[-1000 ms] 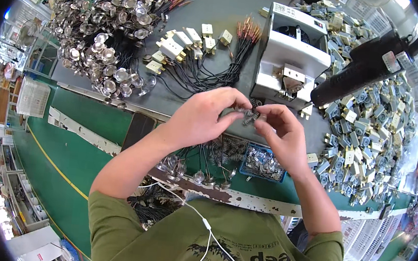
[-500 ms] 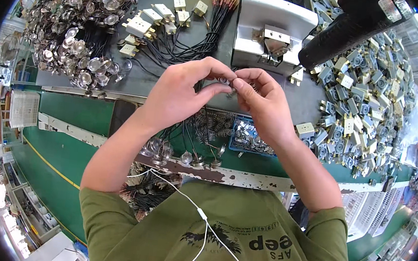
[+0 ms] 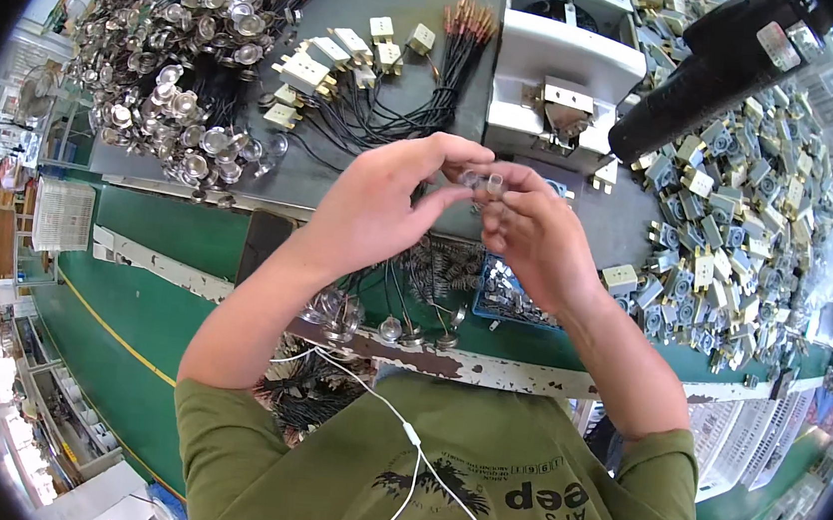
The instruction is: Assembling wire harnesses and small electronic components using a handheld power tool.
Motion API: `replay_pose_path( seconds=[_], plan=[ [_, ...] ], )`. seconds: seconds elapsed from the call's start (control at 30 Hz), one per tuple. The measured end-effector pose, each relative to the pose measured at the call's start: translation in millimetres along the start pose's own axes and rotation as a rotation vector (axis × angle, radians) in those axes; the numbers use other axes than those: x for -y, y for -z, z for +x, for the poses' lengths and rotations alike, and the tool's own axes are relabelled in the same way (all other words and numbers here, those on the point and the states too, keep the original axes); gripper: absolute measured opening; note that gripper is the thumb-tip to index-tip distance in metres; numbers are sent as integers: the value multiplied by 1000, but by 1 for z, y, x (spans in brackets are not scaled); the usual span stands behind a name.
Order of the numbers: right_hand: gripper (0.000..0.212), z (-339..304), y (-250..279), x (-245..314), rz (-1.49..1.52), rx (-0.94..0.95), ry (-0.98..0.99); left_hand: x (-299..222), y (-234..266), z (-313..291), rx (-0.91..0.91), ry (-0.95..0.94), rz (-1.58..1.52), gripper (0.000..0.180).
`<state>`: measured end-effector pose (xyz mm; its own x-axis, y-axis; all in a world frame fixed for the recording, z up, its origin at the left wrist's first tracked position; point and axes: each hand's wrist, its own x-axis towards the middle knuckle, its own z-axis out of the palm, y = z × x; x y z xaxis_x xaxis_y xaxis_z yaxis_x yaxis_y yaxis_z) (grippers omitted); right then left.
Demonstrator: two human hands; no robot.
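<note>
My left hand point(image 3: 372, 201) and my right hand point(image 3: 544, 232) are raised close together over the front edge of the grey bench. Between thumb and fingers, my right hand pinches a small shiny coil spring point(image 3: 494, 184). A second small metal piece point(image 3: 469, 178), apparently another spring, shows at my left fingertips; blur hides its exact shape. Below my hands lies a pile of dark coil springs point(image 3: 441, 270), beside a blue tray point(image 3: 481, 311) of small metal parts. Round metal caps on black wires point(image 3: 390, 329) rest along the lower ledge.
White blocks with black wires point(image 3: 304, 73) lie beyond my left hand. A white bench machine point(image 3: 562, 48) stands ahead, with a black tube point(image 3: 683, 95) to its right. Wired metal caps point(image 3: 166, 101) are heaped at left, grey-and-cream blocks point(image 3: 730, 230) at right.
My fingertips have moved slightly apart, and the right fingers have shifted around the spring. The whole view has shifted a little, so the bench sits further right and lower.
</note>
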<state>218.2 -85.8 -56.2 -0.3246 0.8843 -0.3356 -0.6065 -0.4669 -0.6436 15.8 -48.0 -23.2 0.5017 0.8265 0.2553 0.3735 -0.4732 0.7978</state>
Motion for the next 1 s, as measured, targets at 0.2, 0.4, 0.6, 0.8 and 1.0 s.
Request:
replay_pose_path(
  seconds=[0.2,0.4,0.6,0.8,1.0],
  plan=[
    [36,9,-11,0,-422,-86,175,7,1,3,-24,-79,83,52],
    [26,14,-10,12,-743,22,411,-7,12,9,3,111,-9,57],
    [22,10,-13,14,-811,-83,403,-7,13,8,11,132,-34,54],
    [21,11,-14,5,-1019,-129,536,-11,11,7,13,-16,184,51],
    [24,14,-16,8,-1165,-169,462,-7,17,-1,-23,-142,574,42]
  ],
)
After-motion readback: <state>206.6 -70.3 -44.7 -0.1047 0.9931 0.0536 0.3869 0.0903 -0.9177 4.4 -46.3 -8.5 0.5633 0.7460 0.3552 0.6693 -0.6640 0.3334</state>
